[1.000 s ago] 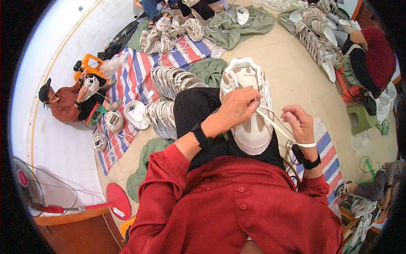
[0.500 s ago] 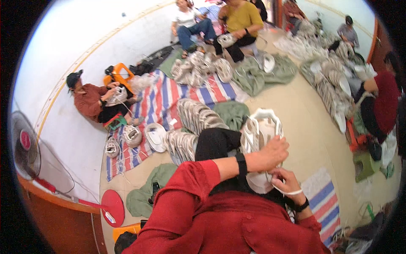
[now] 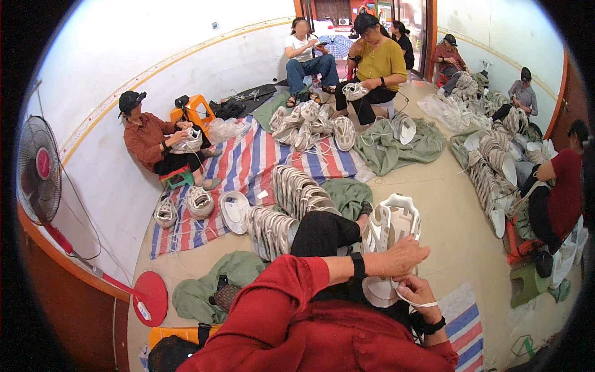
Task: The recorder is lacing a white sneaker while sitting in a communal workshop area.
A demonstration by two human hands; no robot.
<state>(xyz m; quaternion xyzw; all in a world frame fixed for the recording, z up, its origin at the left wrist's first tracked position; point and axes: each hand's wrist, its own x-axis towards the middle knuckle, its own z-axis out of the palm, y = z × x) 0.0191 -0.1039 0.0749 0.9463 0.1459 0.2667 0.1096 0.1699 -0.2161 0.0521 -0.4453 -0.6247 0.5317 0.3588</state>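
A beige and white sneaker (image 3: 392, 218) rests at my lap with its open collar facing away from me. My left hand (image 3: 400, 256) lies across the middle of the sneaker, its fingers bent and closed on it; what the fingertips pinch is hidden. Just below, nearer the toe, my right hand (image 3: 419, 291) pinches a white shoelace (image 3: 416, 303), which loops out past the wrist. The two hands nearly touch. Beyond my knee stand rows of similar sneakers (image 3: 304, 192), packed side by side.
A striped sheet (image 3: 245, 162) carries more shoes (image 3: 310, 124). Several people sit around the room with shoes. At left stands a fan (image 3: 42, 164) with a red base (image 3: 150, 299). Green cloths (image 3: 220, 282) lie on the floor. More shoes (image 3: 493, 164) are heaped at right.
The view has tilted up, so the room sits lower in it and the doorway shows. Both hands remain at the sneaker, with the right still pinching the lace.
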